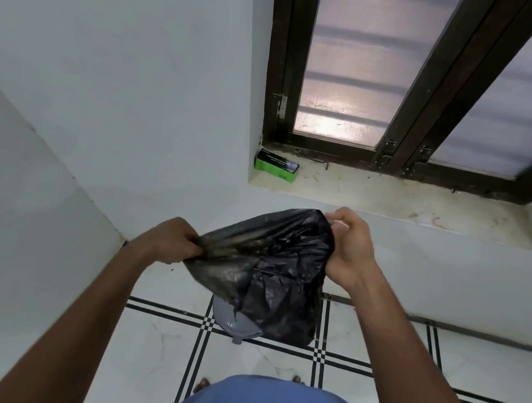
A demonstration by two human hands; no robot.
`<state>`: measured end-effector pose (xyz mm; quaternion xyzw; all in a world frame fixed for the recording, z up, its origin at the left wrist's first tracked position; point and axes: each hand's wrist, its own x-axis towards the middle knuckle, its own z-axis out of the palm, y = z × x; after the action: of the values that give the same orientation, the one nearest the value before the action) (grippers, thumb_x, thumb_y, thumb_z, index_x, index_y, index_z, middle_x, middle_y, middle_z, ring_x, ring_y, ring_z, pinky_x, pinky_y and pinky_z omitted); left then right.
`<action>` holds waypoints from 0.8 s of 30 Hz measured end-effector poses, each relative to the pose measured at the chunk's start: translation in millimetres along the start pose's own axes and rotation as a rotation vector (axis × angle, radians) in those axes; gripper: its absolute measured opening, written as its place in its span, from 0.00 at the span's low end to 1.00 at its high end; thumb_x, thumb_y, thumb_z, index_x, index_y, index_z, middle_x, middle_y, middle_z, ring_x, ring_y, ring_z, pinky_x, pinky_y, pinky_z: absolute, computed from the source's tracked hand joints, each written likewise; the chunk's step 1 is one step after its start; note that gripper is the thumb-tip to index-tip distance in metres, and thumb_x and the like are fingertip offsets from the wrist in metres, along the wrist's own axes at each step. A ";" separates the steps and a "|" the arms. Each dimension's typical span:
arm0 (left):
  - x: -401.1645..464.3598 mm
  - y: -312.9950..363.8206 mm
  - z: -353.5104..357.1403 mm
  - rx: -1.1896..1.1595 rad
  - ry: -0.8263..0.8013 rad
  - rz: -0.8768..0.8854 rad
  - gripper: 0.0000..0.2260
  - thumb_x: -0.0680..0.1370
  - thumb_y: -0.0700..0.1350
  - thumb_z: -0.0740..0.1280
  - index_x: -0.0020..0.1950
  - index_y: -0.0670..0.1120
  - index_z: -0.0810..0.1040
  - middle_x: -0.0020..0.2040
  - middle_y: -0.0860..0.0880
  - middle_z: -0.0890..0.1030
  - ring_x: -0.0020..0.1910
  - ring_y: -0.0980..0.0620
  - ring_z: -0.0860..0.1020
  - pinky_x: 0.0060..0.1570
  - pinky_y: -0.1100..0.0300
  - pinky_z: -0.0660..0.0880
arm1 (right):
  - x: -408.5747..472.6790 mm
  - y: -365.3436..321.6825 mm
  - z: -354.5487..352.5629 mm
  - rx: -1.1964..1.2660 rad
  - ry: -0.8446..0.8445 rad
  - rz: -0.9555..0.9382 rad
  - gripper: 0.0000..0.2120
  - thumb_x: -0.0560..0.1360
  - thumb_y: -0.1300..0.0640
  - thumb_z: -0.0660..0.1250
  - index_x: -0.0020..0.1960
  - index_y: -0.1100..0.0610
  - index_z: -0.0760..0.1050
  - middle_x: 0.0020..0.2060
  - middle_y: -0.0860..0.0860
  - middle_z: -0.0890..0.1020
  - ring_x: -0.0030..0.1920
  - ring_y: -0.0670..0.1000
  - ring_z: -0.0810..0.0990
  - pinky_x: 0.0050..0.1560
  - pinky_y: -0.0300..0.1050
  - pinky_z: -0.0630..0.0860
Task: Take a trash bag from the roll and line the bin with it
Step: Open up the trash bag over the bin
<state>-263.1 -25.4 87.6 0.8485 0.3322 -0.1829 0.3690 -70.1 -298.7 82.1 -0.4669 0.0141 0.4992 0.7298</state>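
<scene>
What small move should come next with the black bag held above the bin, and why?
Probably lower the bag's hanging bottom into the grey bin. The left hand and right hand each grip an edge of the black trash bag, its mouth pulled apart; its body dangles over the bin, and no rim is covered yet.

The green box (276, 170) on the window sill (396, 200) carries printed lines. They are too small to read.
</scene>
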 end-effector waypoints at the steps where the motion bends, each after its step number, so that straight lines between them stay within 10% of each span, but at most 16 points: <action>1: 1.1 -3.9 1.0 -0.157 0.029 -0.054 0.12 0.78 0.46 0.72 0.46 0.36 0.86 0.32 0.46 0.82 0.30 0.52 0.81 0.33 0.61 0.77 | -0.1 0.2 -6.2 0.036 0.002 0.012 0.24 0.77 0.47 0.66 0.64 0.65 0.79 0.55 0.62 0.83 0.54 0.63 0.83 0.59 0.56 0.78; 4: -1.7 -5.4 3.9 -0.946 -0.128 -0.120 0.10 0.83 0.44 0.70 0.59 0.39 0.86 0.46 0.42 0.87 0.40 0.48 0.87 0.40 0.55 0.86 | -0.1 7.8 -15.8 -0.081 -0.004 0.029 0.32 0.80 0.40 0.71 0.70 0.66 0.81 0.62 0.64 0.86 0.61 0.66 0.85 0.69 0.59 0.78; 7: -6.6 -5.0 1.6 -1.214 -0.253 -0.027 0.13 0.82 0.42 0.68 0.63 0.39 0.84 0.58 0.38 0.85 0.49 0.43 0.87 0.48 0.47 0.86 | 2.2 21.9 -12.3 -0.423 0.127 0.009 0.29 0.79 0.39 0.77 0.66 0.63 0.85 0.61 0.61 0.89 0.60 0.61 0.90 0.65 0.55 0.84; 14: -12.0 -4.4 13.1 -1.139 -0.311 0.044 0.23 0.82 0.51 0.72 0.72 0.38 0.81 0.72 0.37 0.81 0.70 0.37 0.80 0.73 0.44 0.77 | 11.8 35.4 -22.3 -0.440 0.593 -0.137 0.23 0.83 0.36 0.71 0.57 0.57 0.86 0.52 0.54 0.90 0.54 0.57 0.89 0.61 0.55 0.85; 20: -15.9 -0.3 9.7 -0.294 -0.190 0.013 0.21 0.70 0.58 0.84 0.54 0.44 0.91 0.51 0.43 0.90 0.53 0.41 0.88 0.52 0.49 0.81 | -7.6 25.7 -30.6 -0.800 0.315 -0.238 0.27 0.67 0.37 0.87 0.59 0.49 0.86 0.52 0.47 0.91 0.53 0.48 0.90 0.56 0.45 0.86; 24: -8.7 -0.2 1.5 -0.802 -0.036 0.002 0.11 0.80 0.46 0.73 0.58 0.43 0.88 0.58 0.41 0.88 0.54 0.40 0.87 0.54 0.50 0.80 | -12.5 19.8 -35.4 -0.756 0.297 -0.202 0.15 0.76 0.45 0.82 0.49 0.57 0.90 0.46 0.53 0.92 0.51 0.56 0.92 0.52 0.47 0.84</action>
<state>-269.5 -30.2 91.3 0.6342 0.3700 -0.0534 0.6768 -75.3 -331.0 55.1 -0.7679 -0.1110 0.3222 0.5424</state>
